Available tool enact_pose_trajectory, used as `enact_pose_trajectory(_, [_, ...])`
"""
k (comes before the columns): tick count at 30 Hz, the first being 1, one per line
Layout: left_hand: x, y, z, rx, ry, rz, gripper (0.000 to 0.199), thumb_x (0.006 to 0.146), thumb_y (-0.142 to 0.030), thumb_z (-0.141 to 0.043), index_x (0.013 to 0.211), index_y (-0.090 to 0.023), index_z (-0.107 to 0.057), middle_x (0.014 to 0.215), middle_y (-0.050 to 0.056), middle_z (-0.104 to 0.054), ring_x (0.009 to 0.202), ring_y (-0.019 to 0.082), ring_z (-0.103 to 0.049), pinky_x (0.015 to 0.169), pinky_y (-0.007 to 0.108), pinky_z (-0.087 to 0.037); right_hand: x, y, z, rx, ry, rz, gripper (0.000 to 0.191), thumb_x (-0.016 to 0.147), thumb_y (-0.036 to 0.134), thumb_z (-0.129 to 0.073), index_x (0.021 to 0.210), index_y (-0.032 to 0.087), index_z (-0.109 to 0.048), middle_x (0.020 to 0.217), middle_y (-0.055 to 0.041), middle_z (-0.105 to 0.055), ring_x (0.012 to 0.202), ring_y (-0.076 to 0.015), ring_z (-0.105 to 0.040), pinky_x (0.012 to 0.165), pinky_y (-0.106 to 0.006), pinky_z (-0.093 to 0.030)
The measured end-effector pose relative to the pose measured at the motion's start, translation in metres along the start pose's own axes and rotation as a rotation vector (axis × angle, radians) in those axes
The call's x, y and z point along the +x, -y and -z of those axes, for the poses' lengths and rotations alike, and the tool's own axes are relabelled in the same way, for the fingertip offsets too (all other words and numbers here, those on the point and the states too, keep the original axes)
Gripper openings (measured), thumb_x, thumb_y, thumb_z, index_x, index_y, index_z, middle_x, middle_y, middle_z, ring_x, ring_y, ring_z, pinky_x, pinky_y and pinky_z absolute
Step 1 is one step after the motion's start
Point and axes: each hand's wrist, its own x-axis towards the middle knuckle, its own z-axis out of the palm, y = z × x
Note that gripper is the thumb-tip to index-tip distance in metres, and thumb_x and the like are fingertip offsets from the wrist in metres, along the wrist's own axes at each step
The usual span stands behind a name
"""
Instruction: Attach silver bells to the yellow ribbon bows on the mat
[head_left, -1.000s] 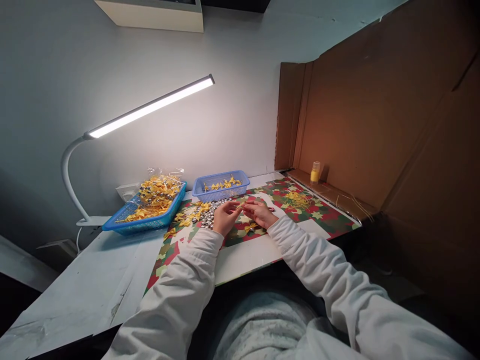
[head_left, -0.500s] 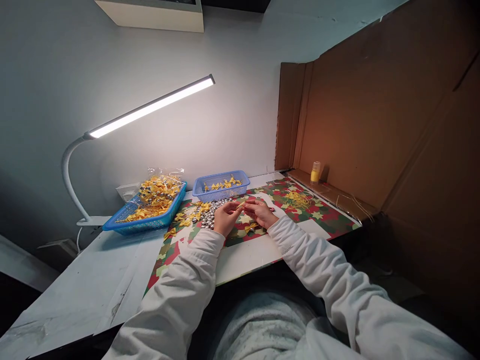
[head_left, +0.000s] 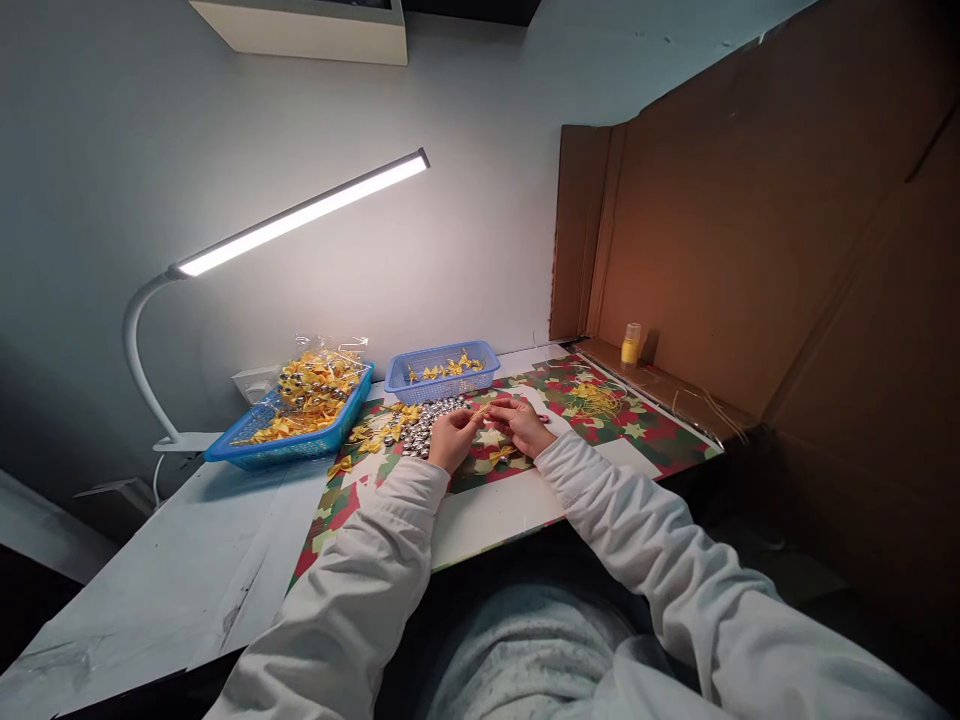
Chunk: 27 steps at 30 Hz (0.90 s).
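Observation:
My left hand (head_left: 453, 440) and my right hand (head_left: 519, 424) meet above the patterned sheet, fingertips pinched together. Between them is a small yellow ribbon bow (head_left: 481, 411), mostly covered by the fingers. Just left of my left hand lies a pile of silver bells (head_left: 421, 432), with loose yellow bows (head_left: 367, 437) beside it. One yellow bow with a bell (head_left: 502, 455) rests on the sheet below my right hand. A small pinkish-red object (head_left: 544, 419), too small to name, shows behind my right hand.
A blue basket (head_left: 345, 425) heaped with yellow bows stands at the left, near a lit lamp (head_left: 307, 212). Behind the bells is a lilac-blue basket (head_left: 388, 385) holding some bows. Yellow cords (head_left: 596, 400) lie at right; a yellow-filled bottle (head_left: 630, 345) stands by the cardboard wall (head_left: 750, 220).
My left fingers have shifted slightly, and a little more of the yellow piece's edge is seen. Everything else stays in place.

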Motion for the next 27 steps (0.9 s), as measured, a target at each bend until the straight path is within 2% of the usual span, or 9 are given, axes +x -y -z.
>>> enact_pose_trajectory(4, [-0.0010, -0.0013, -0.0005, 0.004, -0.019, -0.010, 0.039, 0.062, -0.052, -0.067, 0.068, -0.013, -0.070, 0.059, 0.005, -0.067, 0.052, 0.013, -0.055, 0.051, 0.023, -0.043, -0.0016, 0.0017, -0.0008, 0.031, -0.008, -0.051, 0.014, 0.064, 0.007, -0.071, 0.065, 0.017, -0.061, 0.062, 0.0030, -0.065, 0.057, -0.0062, -0.061, 0.047, -0.013, -0.045])
enact_pose_trajectory(13, [-0.0026, -0.0043, -0.0024, -0.036, -0.004, -0.001, 0.041, 0.062, -0.053, -0.067, 0.067, -0.013, -0.071, 0.055, 0.003, -0.064, 0.047, 0.011, -0.050, 0.047, 0.022, -0.039, -0.0011, 0.0006, -0.0019, 0.072, 0.004, -0.071, 0.015, 0.065, 0.004, -0.069, 0.064, 0.016, -0.061, 0.060, 0.0030, -0.064, 0.053, -0.0054, -0.058, 0.047, -0.013, -0.046])
enact_pose_trajectory(21, [-0.0037, -0.0092, -0.0026, -0.108, -0.086, 0.072, 0.035, 0.060, -0.047, -0.070, 0.066, -0.012, -0.071, 0.057, 0.005, -0.066, 0.047, 0.010, -0.049, 0.048, 0.022, -0.041, 0.0005, 0.0004, 0.0000, 0.109, 0.068, -0.032, 0.015, 0.063, 0.008, -0.073, 0.069, 0.016, -0.062, 0.063, 0.0032, -0.065, 0.055, -0.0057, -0.059, 0.049, -0.014, -0.048])
enact_pose_trajectory(27, [-0.0045, -0.0100, -0.0030, -0.106, -0.119, 0.085, 0.034, 0.059, -0.046, -0.070, 0.064, -0.013, -0.071, 0.057, 0.005, -0.067, 0.049, 0.011, -0.052, 0.049, 0.023, -0.042, -0.0023, 0.0025, -0.0011, 0.142, 0.062, -0.057, 0.014, 0.065, 0.006, -0.071, 0.068, 0.016, -0.062, 0.061, 0.0026, -0.064, 0.054, -0.0056, -0.059, 0.049, -0.014, -0.049])
